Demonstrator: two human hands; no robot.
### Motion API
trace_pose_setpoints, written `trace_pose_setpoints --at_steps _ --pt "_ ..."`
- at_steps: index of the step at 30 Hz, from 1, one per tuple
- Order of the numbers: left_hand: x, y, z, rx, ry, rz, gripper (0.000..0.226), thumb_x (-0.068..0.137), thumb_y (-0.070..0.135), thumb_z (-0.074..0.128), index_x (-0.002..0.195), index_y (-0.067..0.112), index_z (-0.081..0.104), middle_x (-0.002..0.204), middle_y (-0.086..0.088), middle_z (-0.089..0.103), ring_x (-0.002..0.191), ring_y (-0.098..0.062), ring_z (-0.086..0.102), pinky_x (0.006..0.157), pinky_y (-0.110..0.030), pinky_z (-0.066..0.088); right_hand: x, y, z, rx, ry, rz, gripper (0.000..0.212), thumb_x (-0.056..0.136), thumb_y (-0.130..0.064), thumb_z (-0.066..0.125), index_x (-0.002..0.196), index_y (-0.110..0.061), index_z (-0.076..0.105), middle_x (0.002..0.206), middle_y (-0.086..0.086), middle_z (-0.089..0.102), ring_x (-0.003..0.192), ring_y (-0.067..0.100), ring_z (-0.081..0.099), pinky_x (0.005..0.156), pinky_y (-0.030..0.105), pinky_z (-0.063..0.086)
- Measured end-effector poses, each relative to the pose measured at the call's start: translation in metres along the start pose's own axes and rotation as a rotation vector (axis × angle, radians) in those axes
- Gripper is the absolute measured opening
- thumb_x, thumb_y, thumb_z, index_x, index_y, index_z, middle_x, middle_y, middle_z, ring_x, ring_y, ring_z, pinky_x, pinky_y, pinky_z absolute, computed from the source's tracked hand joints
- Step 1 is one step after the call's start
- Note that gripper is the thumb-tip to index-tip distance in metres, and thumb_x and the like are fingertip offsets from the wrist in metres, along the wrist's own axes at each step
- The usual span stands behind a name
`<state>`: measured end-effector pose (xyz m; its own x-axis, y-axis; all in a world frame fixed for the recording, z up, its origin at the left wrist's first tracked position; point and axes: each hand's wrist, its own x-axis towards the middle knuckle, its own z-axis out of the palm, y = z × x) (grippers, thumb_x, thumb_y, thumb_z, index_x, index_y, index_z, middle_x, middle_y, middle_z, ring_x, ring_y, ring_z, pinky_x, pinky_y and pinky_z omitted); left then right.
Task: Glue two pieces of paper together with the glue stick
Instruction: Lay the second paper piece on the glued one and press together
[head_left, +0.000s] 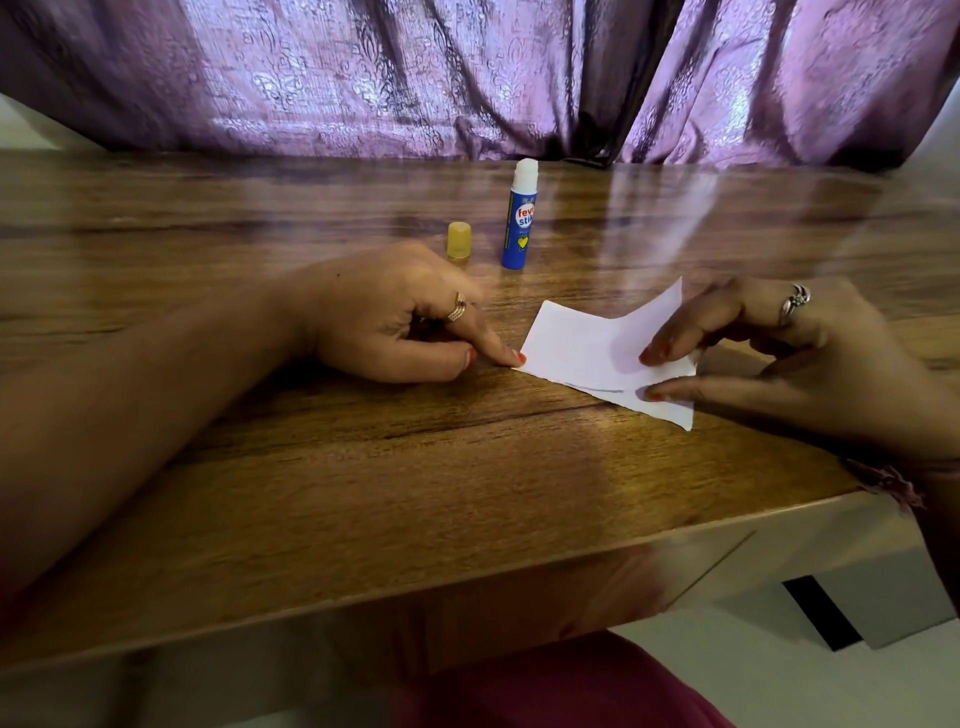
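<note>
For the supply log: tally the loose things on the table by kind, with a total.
Pieces of paper: 2, upper sheet, lower sheet
Glue stick: 1
Yellow cap: 1
Total: 4

Blue glue stick (518, 223), yellow cap (459, 240), white papers (597, 348), seemingly damask-patterned purple curtain (467, 73).

I see glossy wood-grain desk (363, 493) with pale front edge. Purple patterned curtain (363, 67) hangs in folds behind it, daylight glowing through, reflected on desktop. Pale floor (753, 675) below at right.
</note>
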<state>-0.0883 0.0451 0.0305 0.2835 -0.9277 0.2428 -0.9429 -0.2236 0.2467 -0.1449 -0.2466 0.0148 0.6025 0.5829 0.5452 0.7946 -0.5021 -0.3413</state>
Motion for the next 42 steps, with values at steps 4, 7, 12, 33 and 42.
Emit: trace_pose_setpoints --at_steps 4,7,12,33,42 --pt "-0.0006 -0.0016 0.0001 -0.001 -0.008 -0.020 0.035 0.086 0.021 0.048 0.110 0.006 0.068 0.069 -0.004 0.059 0.058 -0.010 0.048 0.060 -0.014 0.034 0.0005 0.0010 -0.0004 -0.003 0.004 -0.022 0.030 0.069 -0.026 0.085 0.091 -0.026 0.064 0.088 0.004 0.072 0.076 0.021 0.068 0.067 0.038 0.054" --pt "-0.0008 -0.0026 0.0004 -0.011 -0.004 -0.017 0.034 0.086 0.021 0.048 0.111 0.008 0.068 0.068 -0.003 0.056 0.059 -0.005 0.045 0.060 -0.011 0.033 0.0008 0.0012 0.0000 0.011 0.009 -0.025 0.031 0.070 -0.026 0.085 0.091 -0.028 0.063 0.091 0.001 0.071 0.078 0.022 0.067 0.068 0.035 0.053" --pt "-0.0007 -0.0038 0.0013 -0.017 0.006 0.001 0.032 0.086 0.021 0.049 0.111 0.013 0.067 0.069 0.007 0.049 0.061 0.004 0.041 0.059 -0.009 0.032 0.0005 -0.0001 0.0006 0.029 0.014 -0.010 0.032 0.067 -0.019 0.082 0.090 -0.027 0.063 0.091 0.003 0.071 0.079 0.024 0.068 0.070 0.039 0.054" --pt "-0.0013 -0.0051 0.0021 -0.019 -0.007 -0.032 0.030 0.086 0.023 0.048 0.113 0.020 0.063 0.068 0.000 0.055 0.059 -0.005 0.047 0.057 -0.015 0.035 -0.0009 -0.0049 -0.0006 0.050 -0.027 0.033 0.022 0.070 -0.013 0.079 0.086 -0.022 0.067 0.088 -0.004 0.072 0.075 0.022 0.070 0.069 0.043 0.056" --pt "-0.0004 -0.0060 0.0019 -0.023 -0.002 -0.012 0.032 0.086 0.022 0.048 0.111 0.015 0.067 0.069 0.007 0.052 0.061 0.005 0.042 0.060 -0.008 0.032 -0.0001 -0.0072 -0.0014 0.013 -0.029 0.009 0.021 0.070 -0.016 0.079 0.085 -0.025 0.067 0.089 -0.009 0.072 0.071 0.021 0.070 0.066 0.038 0.055"
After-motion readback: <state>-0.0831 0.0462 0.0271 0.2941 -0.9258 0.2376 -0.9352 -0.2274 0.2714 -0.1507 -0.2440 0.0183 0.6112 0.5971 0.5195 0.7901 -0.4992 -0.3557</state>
